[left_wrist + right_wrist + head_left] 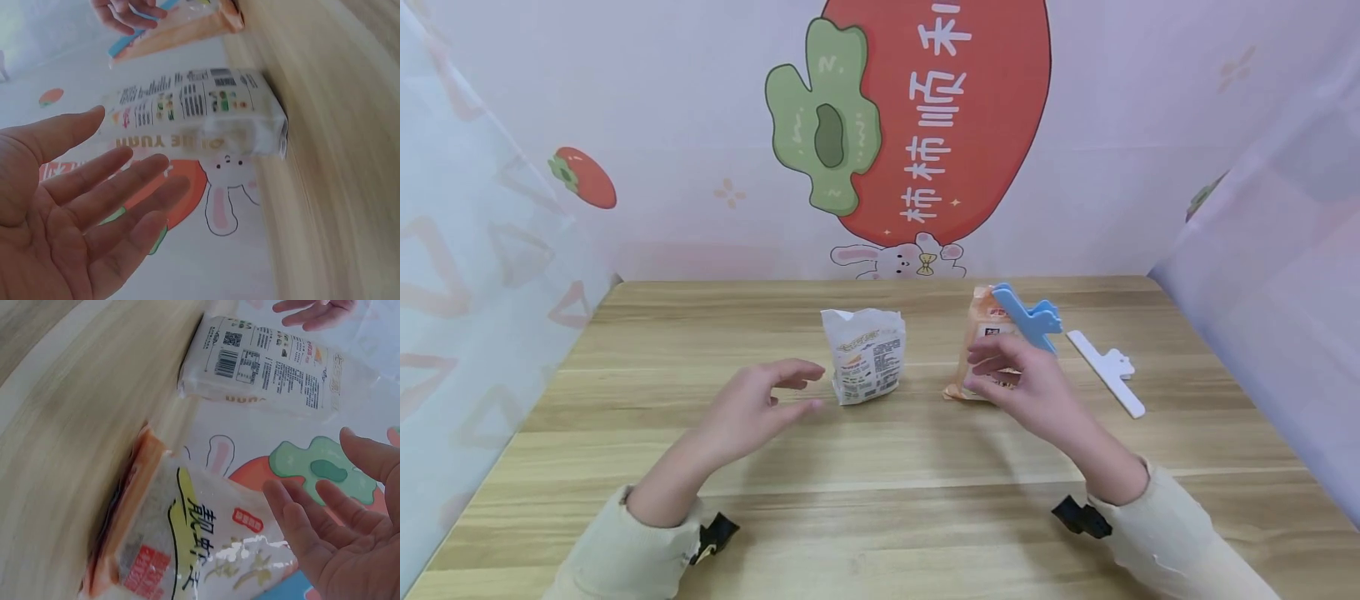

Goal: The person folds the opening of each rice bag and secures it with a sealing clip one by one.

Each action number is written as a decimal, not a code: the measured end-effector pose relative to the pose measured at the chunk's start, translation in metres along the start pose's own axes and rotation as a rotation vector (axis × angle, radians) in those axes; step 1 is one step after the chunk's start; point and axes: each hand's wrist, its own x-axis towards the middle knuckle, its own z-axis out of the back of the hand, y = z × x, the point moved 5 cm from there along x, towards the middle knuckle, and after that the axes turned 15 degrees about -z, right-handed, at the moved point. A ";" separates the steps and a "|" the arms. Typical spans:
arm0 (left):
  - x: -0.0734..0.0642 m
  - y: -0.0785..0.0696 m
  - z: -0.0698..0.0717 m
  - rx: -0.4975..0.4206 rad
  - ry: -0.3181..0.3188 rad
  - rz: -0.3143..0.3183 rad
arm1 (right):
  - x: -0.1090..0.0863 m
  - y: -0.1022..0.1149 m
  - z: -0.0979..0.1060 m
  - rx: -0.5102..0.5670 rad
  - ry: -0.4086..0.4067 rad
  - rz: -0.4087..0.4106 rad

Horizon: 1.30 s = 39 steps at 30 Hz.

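Observation:
A white printed food bag (868, 357) stands upright on the table. My left hand (760, 408) is just left of it, fingers extended and thumb apart, holding nothing; the left wrist view shows its open palm facing the bag. Farther right stands an orange and clear food bag (206, 544) with dark lettering. A blue bag clip (1028, 317) sits at its top right corner. My right hand (1026, 383) is in front of the orange bag, covering part of it in the head view. In the right wrist view its fingers are loosely spread with nothing gripped.
A white bag clip (1107, 373) lies on the wooden table (880, 517) right of the orange bag. Behind the table hangs a backdrop (685, 208) printed with a large red persimmon and a rabbit. Pale printed sheets close off both sides.

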 end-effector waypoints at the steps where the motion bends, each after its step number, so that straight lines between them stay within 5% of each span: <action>1: 0.001 0.001 0.001 0.024 -0.009 -0.012 | 0.002 0.000 -0.003 0.003 0.008 0.001; 7: 0.009 0.006 0.007 0.099 -0.040 -0.039 | 0.011 0.006 -0.017 0.012 0.042 0.012; 24: 0.031 0.030 -0.014 0.022 0.030 0.009 | 0.037 0.018 -0.051 -0.053 0.122 0.010; 39: 0.040 0.030 -0.030 -0.067 -0.002 0.044 | 0.053 0.017 -0.069 -0.068 0.202 -0.029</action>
